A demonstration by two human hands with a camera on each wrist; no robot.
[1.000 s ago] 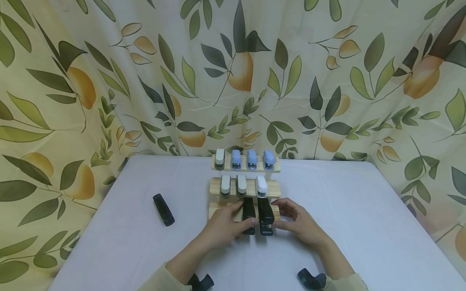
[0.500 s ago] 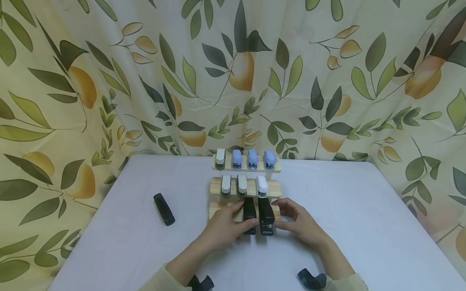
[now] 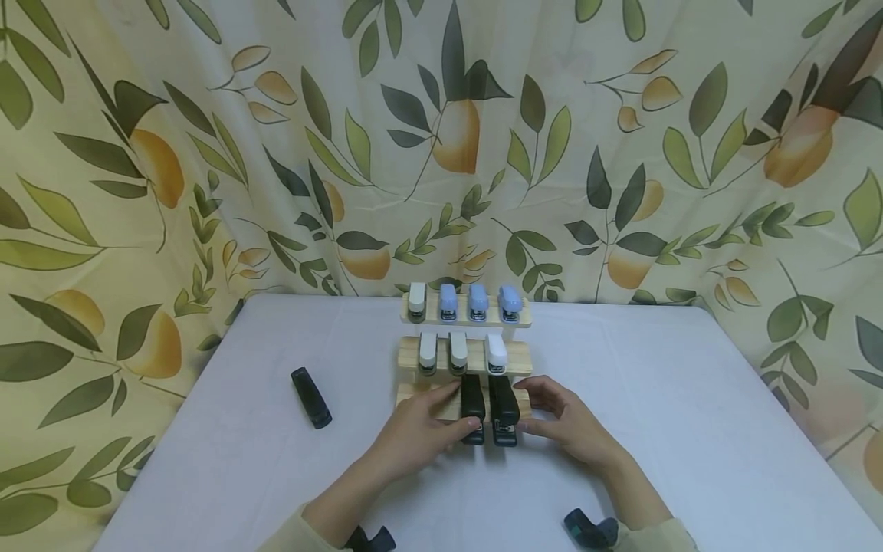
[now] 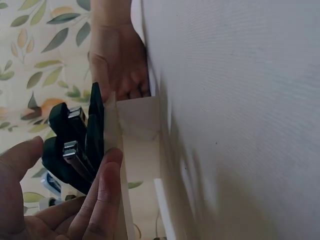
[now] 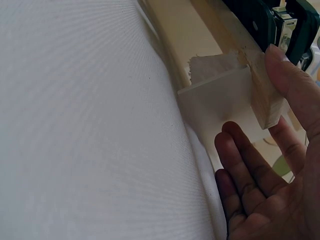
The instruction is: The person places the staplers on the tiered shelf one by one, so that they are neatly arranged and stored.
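A three-tier wooden rack (image 3: 406, 394) holds rows of staplers. On its lowest tier lie two black staplers, a left one (image 3: 472, 399) and a right one (image 3: 504, 406), front ends toward me. My left hand (image 3: 414, 433) is around the left black stapler, thumb at its front end and fingers along its other side; in the left wrist view the fingers (image 4: 106, 187) lie against the stapler base and board. My right hand (image 3: 569, 429) holds the rack's right end, thumb (image 5: 282, 75) by the board's end beside the right stapler, other fingers against the side panel (image 5: 220, 100).
The middle tier carries two pale staplers and a white stapler (image 3: 496, 353); the top tier has a pale stapler (image 3: 417, 300) and several blue staplers (image 3: 478, 301). Another black stapler (image 3: 311, 397) lies on the white tablecloth (image 3: 241, 475) at left. A patterned curtain (image 3: 441, 215) hangs behind.
My left hand and forearm have shifted slightly left, its thumb drawing back a little across the left black stapler's front. The right hand and the rack stay where they were.
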